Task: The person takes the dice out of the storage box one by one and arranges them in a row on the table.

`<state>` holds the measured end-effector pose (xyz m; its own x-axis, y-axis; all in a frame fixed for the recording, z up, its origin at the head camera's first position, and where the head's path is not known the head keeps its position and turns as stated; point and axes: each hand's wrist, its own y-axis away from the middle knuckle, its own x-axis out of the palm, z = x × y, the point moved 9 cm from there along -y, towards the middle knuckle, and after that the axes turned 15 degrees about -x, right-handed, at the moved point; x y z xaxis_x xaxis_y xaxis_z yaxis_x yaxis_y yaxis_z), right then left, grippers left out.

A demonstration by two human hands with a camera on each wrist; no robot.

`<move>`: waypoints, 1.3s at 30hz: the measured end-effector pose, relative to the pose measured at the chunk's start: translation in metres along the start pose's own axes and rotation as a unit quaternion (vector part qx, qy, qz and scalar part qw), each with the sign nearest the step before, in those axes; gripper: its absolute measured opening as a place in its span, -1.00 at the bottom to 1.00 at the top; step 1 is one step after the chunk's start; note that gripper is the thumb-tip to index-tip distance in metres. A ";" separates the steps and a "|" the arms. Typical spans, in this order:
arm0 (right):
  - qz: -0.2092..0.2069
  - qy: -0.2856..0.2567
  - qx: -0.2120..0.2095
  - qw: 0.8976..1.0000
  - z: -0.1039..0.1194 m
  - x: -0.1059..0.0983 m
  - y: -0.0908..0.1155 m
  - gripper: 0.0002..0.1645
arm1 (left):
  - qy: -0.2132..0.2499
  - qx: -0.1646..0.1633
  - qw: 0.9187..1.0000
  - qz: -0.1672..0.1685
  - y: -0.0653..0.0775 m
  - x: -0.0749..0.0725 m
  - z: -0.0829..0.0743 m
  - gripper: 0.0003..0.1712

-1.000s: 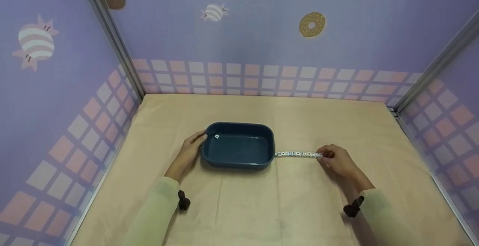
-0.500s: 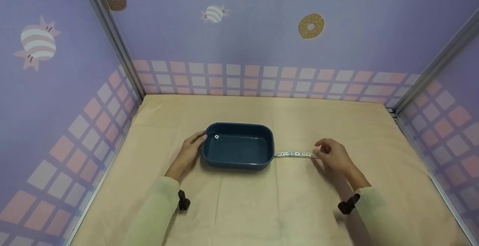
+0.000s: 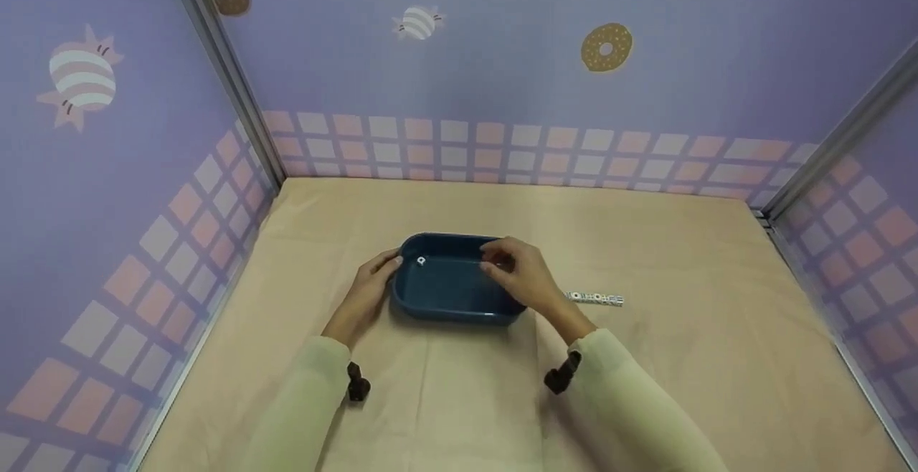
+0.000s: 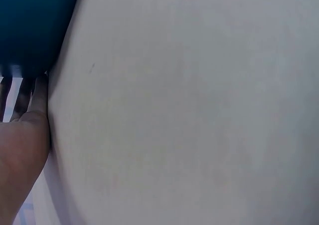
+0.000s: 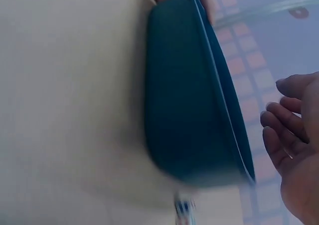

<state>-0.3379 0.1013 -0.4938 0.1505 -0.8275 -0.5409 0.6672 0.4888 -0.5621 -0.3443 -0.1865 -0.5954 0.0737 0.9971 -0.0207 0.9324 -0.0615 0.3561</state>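
Observation:
A dark blue rectangular dish (image 3: 459, 318) with rounded corners sits mid-table. My left hand (image 3: 362, 300) holds its left end, thumb at the rim and fingers along the outer wall; the left wrist view shows those fingers against the dish (image 4: 35, 30). One tiny white piece with a dark centre (image 3: 421, 261) lies inside, near the left end. Above the right end is my right hand (image 3: 527, 278), fingers loosely bent and thumb apart; in the right wrist view nothing shows between its fingers (image 5: 284, 122). A narrow strip of small patterned white pieces (image 3: 599, 298) lies right of the dish, partly behind my wrist.
A pale cloth (image 3: 473, 400) covers the table. Purple walls with a checkered band (image 3: 527, 145) close off the back and both sides, with metal posts (image 3: 226, 63) at the back corners.
My right hand has left the right end of the patterned strip and moved left over the dish. The strip stays on the table. My left hand keeps its place on the dish.

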 end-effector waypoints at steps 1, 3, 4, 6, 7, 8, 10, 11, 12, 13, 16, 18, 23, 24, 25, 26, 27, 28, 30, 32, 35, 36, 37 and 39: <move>-0.003 -0.006 -0.003 1.000 0.002 0.012 -0.006 -0.67 | 0.004 0.002 1.000 0.005 0.000 0.002 0.000 -0.43; -0.021 -0.018 0.003 1.000 0.002 0.032 -0.015 -0.65 | 0.010 0.004 1.000 0.009 0.001 0.004 -0.001 -0.45; -0.033 -0.023 0.010 0.999 0.002 0.040 -0.018 -0.65 | 0.011 0.005 1.000 0.009 0.001 0.005 -0.001 -0.46; -0.058 -0.035 0.031 0.997 -0.002 0.054 -0.024 -0.65 | 0.006 0.005 1.000 0.001 0.001 0.005 -0.001 -0.46; -0.068 -0.039 0.042 0.996 -0.004 0.061 -0.026 -0.65 | 0.002 0.006 1.000 -0.002 0.001 0.005 -0.001 -0.46; -0.076 -0.042 0.049 0.995 -0.006 0.066 -0.028 -0.64 | -0.003 0.006 1.000 -0.007 0.001 0.005 0.000 -0.46; -0.086 -0.043 0.061 0.993 -0.009 0.075 -0.032 -0.64 | -0.010 0.004 1.000 -0.012 0.000 0.005 0.000 -0.45; -0.089 -0.041 0.065 0.993 -0.010 0.079 -0.034 -0.64 | -0.010 0.003 1.000 -0.014 -0.001 0.005 0.001 -0.45; -0.090 -0.035 0.067 0.993 -0.012 0.082 -0.036 -0.64 | -0.010 0.002 1.000 -0.014 -0.001 0.006 0.001 -0.46; -0.089 -0.029 0.069 0.993 -0.013 0.084 -0.037 -0.64 | -0.010 0.003 1.000 -0.014 -0.001 0.006 0.001 -0.45; -0.070 -0.004 0.075 0.995 -0.017 0.092 -0.040 -0.62 | -0.007 0.005 1.000 -0.013 0.000 0.006 0.001 -0.46; -0.041 0.012 0.079 0.996 -0.020 0.098 -0.042 -0.59 | -0.007 0.008 1.000 -0.011 0.000 0.006 0.001 -0.47; 0.049 0.048 0.071 0.995 -0.021 0.115 -0.046 -0.47 | -0.002 0.018 1.000 -0.017 0.001 0.004 -0.001 -0.50; 0.066 0.057 0.069 0.994 -0.020 0.118 -0.047 -0.45 | -0.003 0.021 1.000 -0.018 0.001 0.004 -0.002 -0.50; 0.083 0.067 0.065 0.992 -0.020 0.121 -0.048 -0.44 | -0.002 0.022 1.000 -0.018 0.002 0.004 -0.003 -0.50; 0.098 0.077 0.062 0.990 -0.020 0.124 -0.048 -0.42 | 0.001 0.022 1.000 -0.017 0.002 0.004 -0.003 -0.50; 0.115 0.087 0.060 0.988 -0.021 0.127 -0.048 -0.41 | 0.002 0.020 1.000 -0.015 0.002 0.004 -0.002 -0.50; 0.130 0.095 0.056 0.985 -0.022 0.130 -0.048 -0.41 | 0.009 0.017 1.000 -0.010 0.002 0.004 -0.001 -0.50; 0.161 0.110 0.048 0.980 -0.022 0.137 -0.047 -0.42 | 0.018 0.010 1.000 -0.004 0.002 0.004 0.001 -0.50; 0.185 0.124 0.034 0.974 -0.020 0.142 -0.047 -0.44 | 0.024 0.006 1.000 -0.002 0.002 0.003 0.002 -0.50; 0.203 0.140 0.014 0.969 -0.017 0.147 -0.050 -0.50 | 0.017 0.015 1.000 -0.007 0.002 0.001 0.000 -0.49; 0.206 0.142 0.012 0.968 -0.017 0.148 -0.050 -0.52 | 0.013 0.016 1.000 -0.012 0.002 0.000 0.000 -0.49; 0.208 0.143 0.012 0.968 -0.017 0.149 -0.051 -0.54 | 0.010 0.019 1.000 -0.013 0.002 -0.001 -0.001 -0.49; 0.210 0.138 0.018 0.968 -0.017 0.151 -0.051 -0.59 | 0.006 0.017 1.000 -0.017 0.002 -0.002 0.000 -0.48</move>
<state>-0.3617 -0.0437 -0.5580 0.2166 -0.4505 -0.8661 0.6155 0.7516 -0.2370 -0.3424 -0.1889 -0.5942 0.0373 0.9991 -0.0216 0.9460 -0.0283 0.3228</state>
